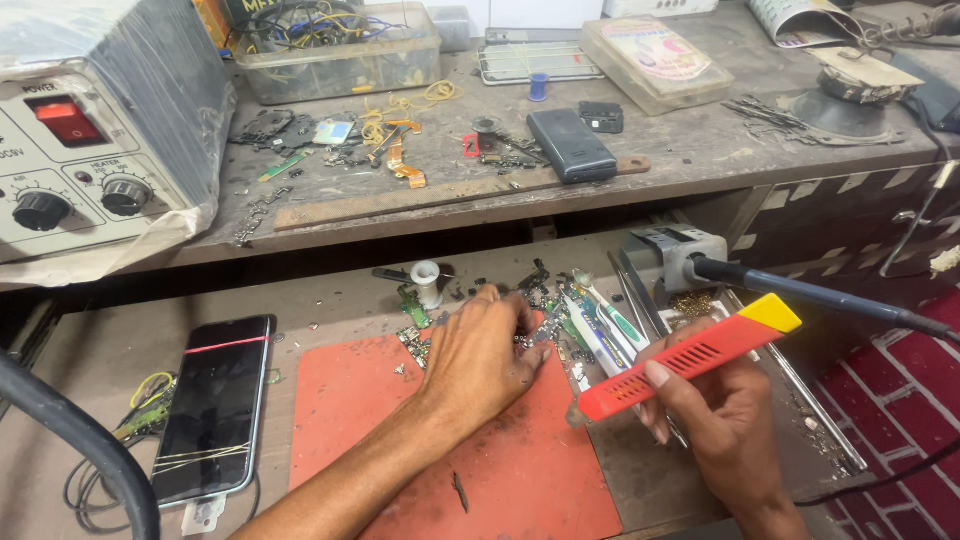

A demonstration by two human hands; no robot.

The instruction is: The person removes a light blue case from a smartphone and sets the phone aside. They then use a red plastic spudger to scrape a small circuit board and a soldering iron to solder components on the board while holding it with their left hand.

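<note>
Even, soft daylight — sharp focus throughout, mild glare on the phone screen (215,400), faint shadows.

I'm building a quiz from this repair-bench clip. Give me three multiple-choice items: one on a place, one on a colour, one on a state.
1. Where does the smartphone lie?
A. left of the red mat
B. on the upper shelf
C. in the right hand

2. What colour is the tool in the right hand?
A. blue
B. red with a yellow end
C. black

3. The left hand is:
A. resting flat on the phone
B. raised in the air
C. picking among small parts

A: beside the mat's left edge. B: red body, yellow end. C: fingertips on the parts.
</note>
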